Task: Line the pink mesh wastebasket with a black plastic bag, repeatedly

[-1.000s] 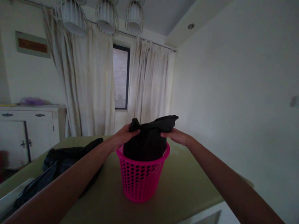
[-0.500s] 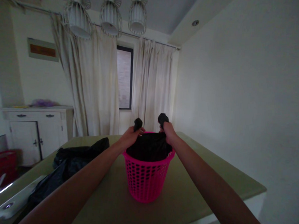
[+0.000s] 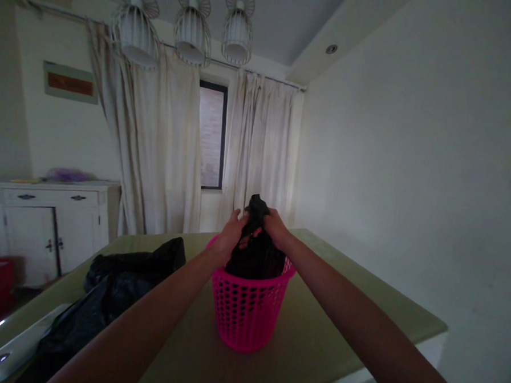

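A bright pink perforated plastic basket (image 3: 249,311) stands upright on the green tabletop (image 3: 329,332). Inside it is a black plastic bag (image 3: 254,263), its upper part gathered above the rim. My left hand (image 3: 233,233) and my right hand (image 3: 275,227) are close together over the basket, both closed on the bunched top of that bag. Part of the fingers is hidden behind the plastic. What the bag contains, if anything, does not show.
On the left of the table lies another black plastic bag (image 3: 117,281), crumpled, beside a long white object (image 3: 20,339). A white wall (image 3: 402,165) borders the right side. A white cabinet (image 3: 78,211) stands behind at left, and caged pendant lamps (image 3: 193,34) hang above.
My hands have come together over the basket. The bag's two separately held top ends now meet in one bunch, and its edge has drawn in from the rim.
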`<state>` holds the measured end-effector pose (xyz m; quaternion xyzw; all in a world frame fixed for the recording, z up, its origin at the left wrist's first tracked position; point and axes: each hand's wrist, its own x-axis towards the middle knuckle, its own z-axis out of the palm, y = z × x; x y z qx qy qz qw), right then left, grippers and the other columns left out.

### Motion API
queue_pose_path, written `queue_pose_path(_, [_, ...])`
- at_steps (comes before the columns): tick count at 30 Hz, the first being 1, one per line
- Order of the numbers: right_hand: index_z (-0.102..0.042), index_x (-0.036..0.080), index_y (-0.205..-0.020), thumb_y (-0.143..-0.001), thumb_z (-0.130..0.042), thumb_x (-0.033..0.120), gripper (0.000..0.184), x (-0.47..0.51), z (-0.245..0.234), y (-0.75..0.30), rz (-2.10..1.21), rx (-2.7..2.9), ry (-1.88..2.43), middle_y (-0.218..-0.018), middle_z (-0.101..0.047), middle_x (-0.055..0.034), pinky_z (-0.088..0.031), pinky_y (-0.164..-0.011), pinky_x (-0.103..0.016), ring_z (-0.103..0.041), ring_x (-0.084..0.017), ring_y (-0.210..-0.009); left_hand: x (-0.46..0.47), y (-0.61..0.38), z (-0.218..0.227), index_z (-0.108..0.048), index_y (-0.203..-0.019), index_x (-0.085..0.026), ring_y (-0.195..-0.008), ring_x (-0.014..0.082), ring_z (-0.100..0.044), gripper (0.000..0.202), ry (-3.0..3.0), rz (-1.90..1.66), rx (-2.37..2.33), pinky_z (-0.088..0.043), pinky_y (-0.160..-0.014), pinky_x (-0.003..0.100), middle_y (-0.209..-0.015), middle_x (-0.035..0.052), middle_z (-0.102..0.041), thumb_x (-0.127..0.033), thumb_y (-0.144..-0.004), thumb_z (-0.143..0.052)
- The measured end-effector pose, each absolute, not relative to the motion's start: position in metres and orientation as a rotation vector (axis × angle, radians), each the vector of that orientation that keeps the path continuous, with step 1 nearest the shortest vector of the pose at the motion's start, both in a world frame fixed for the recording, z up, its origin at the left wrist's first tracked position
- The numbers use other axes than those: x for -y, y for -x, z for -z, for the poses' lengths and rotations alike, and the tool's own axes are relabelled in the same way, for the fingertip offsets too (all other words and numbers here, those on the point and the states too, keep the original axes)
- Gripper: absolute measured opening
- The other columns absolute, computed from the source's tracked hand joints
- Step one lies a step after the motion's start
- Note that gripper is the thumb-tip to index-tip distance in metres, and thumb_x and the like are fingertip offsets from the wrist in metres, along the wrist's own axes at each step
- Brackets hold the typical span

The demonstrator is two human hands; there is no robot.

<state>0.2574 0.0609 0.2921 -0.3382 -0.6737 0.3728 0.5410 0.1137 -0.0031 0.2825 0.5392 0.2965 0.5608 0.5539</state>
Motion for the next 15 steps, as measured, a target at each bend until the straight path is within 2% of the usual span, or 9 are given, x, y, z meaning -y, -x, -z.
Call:
queue_pose_path(1, [-0.062,0.020,-0.073,-0.070,-0.061,0.029,0.009,-0.061,-0.294,-0.259,-0.841,1.701,0.750,-0.062,-0.058,0.0027,-0.043,-0.061,-0.027,-0.053,-0.016,-0.064,0.003,-0.111,-0.283,-0.053,-0.116,-0.021,-0.037,0.0054,-0.035,0.058,-1.278,-1.310,-0.726,-0.023,-0.038,0.018,-0.058,-0.0065,-0.059,-0.064,-0.082,-0.073])
queue_pose_path(3, [-0.064,0.020,-0.074,-0.067,-0.063,0.024,0.008,-0.063,-0.300,-0.264,-0.681,1.869,0.697,-0.072,-0.064,0.0004,-0.048,-0.072,-0.031,-0.060,-0.020,-0.076,0.003,-0.106,-0.282,-0.048,-0.132,-0.022,-0.038,0.0063,-0.042,0.072,-1.346,-1.212,-0.727,-0.027,-0.038,0.018,-0.066,-0.0041,-0.067,-0.046,-0.075,-0.085])
queue_pose_path(6, [-0.067,0.018,-0.084,-0.064,-0.062,0.015,0.021,-0.066,-0.316,-0.267,-0.340,2.013,0.700,-0.091,-0.068,-0.0037,-0.049,-0.090,-0.038,-0.063,-0.024,-0.093,0.001,-0.101,-0.280,-0.049,-0.140,-0.022,-0.056,0.0144,-0.066,0.086,-1.497,-1.081,-0.713,-0.047,-0.051,0.023,-0.083,0.0032,-0.076,-0.033,-0.067,-0.093])
queue_pose_path(8, [-0.070,0.017,-0.097,-0.064,-0.058,0.009,0.035,-0.065,-0.326,-0.265,-0.166,2.125,0.643,-0.109,-0.067,-0.0082,-0.047,-0.101,-0.041,-0.063,-0.026,-0.107,-0.002,-0.104,-0.280,-0.058,-0.132,-0.021,-0.079,0.0215,-0.074,0.082,-1.527,-1.119,-0.751,-0.057,-0.069,0.031,-0.098,0.0079,-0.079,-0.026,-0.060,-0.097])
queue_pose_path(10, [-0.070,0.017,-0.109,-0.064,-0.056,0.004,0.049,-0.060,-0.336,-0.260,-0.041,2.284,0.578,-0.124,-0.064,-0.0116,-0.043,-0.108,-0.043,-0.060,-0.027,-0.118,-0.006,-0.110,-0.279,-0.068,-0.114,-0.017,-0.085,0.0225,-0.073,0.065,-1.462,-1.186,-0.815,-0.058,-0.076,0.033,-0.099,0.0088,-0.079,-0.024,-0.057,-0.098])
queue_pose_path(13, [-0.068,0.017,-0.120,-0.063,-0.057,0.002,0.059,-0.049,-0.346,-0.255,0.165,2.511,0.603,-0.132,-0.063,-0.0141,-0.042,-0.109,-0.050,-0.057,-0.032,-0.123,-0.014,-0.118,-0.277,-0.070,-0.090,-0.017,-0.068,0.0171,-0.065,0.043,-1.347,-1.272,-0.884,-0.053,-0.065,0.029,-0.076,0.0026,-0.073,-0.027,-0.058,-0.096])
queue_pose_path(15, [-0.068,0.015,-0.122,-0.068,-0.060,0.004,0.055,-0.042,-0.349,-0.258,0.262,2.556,0.675,-0.129,-0.064,-0.0156,-0.043,-0.106,-0.051,-0.058,-0.033,-0.119,-0.018,-0.119,-0.275,-0.068,-0.086,-0.018,-0.061,0.0140,-0.059,0.037,-1.345,-1.340,-0.875,-0.048,-0.057,0.026,-0.065,-0.0021,-0.066,-0.026,-0.061,-0.094])
